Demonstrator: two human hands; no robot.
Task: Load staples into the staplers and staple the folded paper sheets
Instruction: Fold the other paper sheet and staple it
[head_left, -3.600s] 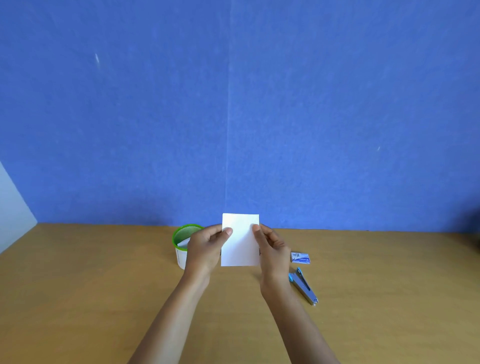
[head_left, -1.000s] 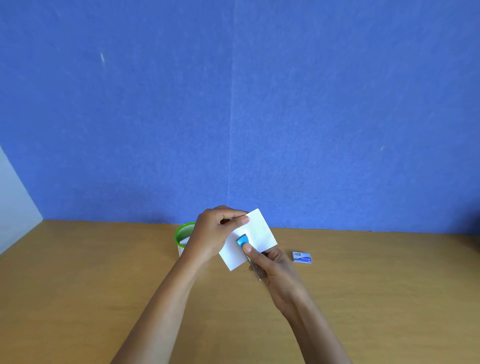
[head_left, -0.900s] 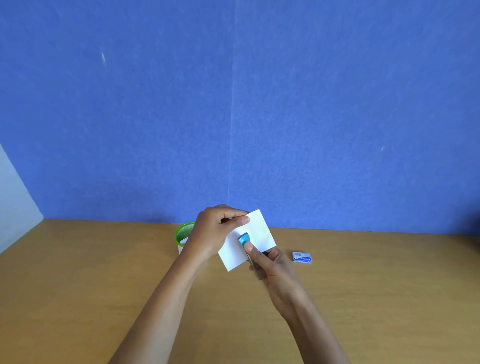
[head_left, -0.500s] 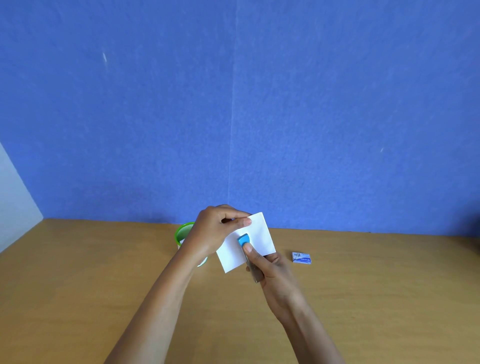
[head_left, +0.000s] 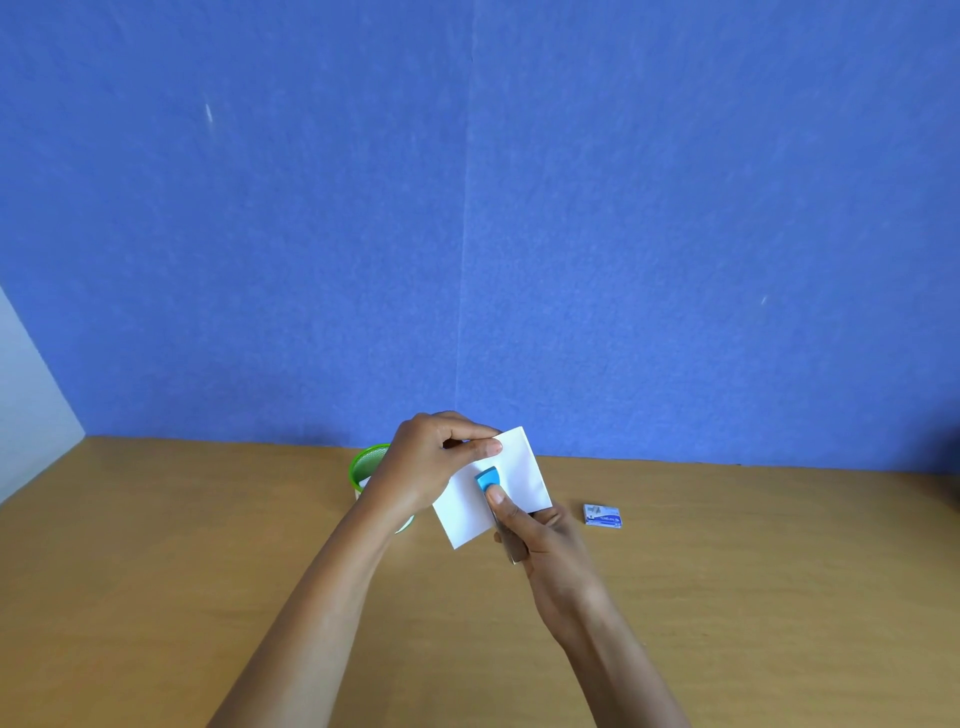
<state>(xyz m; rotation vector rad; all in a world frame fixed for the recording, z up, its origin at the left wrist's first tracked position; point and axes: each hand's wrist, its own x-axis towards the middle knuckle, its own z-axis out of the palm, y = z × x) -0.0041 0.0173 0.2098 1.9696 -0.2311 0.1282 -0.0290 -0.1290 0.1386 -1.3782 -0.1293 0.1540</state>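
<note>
Stapler on the paper, mid-frame, squeeze under way or just due.

Paper (head_left: 511, 480) held off the surface (head_left: 727, 597), tilted, lower centre of frame; 3.6 s ago both hands held it alone and the stapler (head_left: 489, 478) lay on the surface at right. Now the stapler straddles the paper's lower edge, blue head on the sheet. Over the last second it has barely shifted, so likely a press. Left hand (head_left: 428, 470) pinches the top corner, thumb over fingers. Right hand (head_left: 540, 540) is wrapped round the stapler, thumb on top. Whether a staple has gone through cannot be told. Green cup (head_left: 363, 465) behind the left wrist; staple box (head_left: 602, 515) just right.
</note>
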